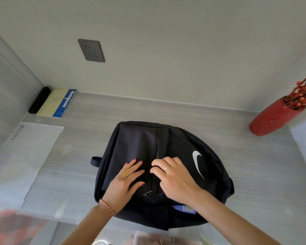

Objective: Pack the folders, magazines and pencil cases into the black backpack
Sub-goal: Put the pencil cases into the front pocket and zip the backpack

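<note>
While the black backpack (166, 147) lies flat on the pale wood-grain desk (113, 110), roughly mid-frame and close to the person, both hands sit on its front panel near the zip (156, 144). Bag is plain matte black fabric w/ a white swoosh logo (198, 162) on the right side, a zip line running top to bottom down the middle, a small webbing loop (95, 161) sticking out at its left edge, and a purple tag (185, 209) showing at the near end. Left hand (126, 181) lies flat, fingers spread and straight, pressing the fabric just left of the zip. Right hand (173, 175) has fingers curled at the zip line, apparently pinching the zip, though the puller itself is hidden. Hands are close but not touching. At the far left corner: a notebook (57, 102) beside a black pencil case (39, 99); clear folders (25, 156) lie along the left. Red vase (270, 119) stands at the right.
</note>
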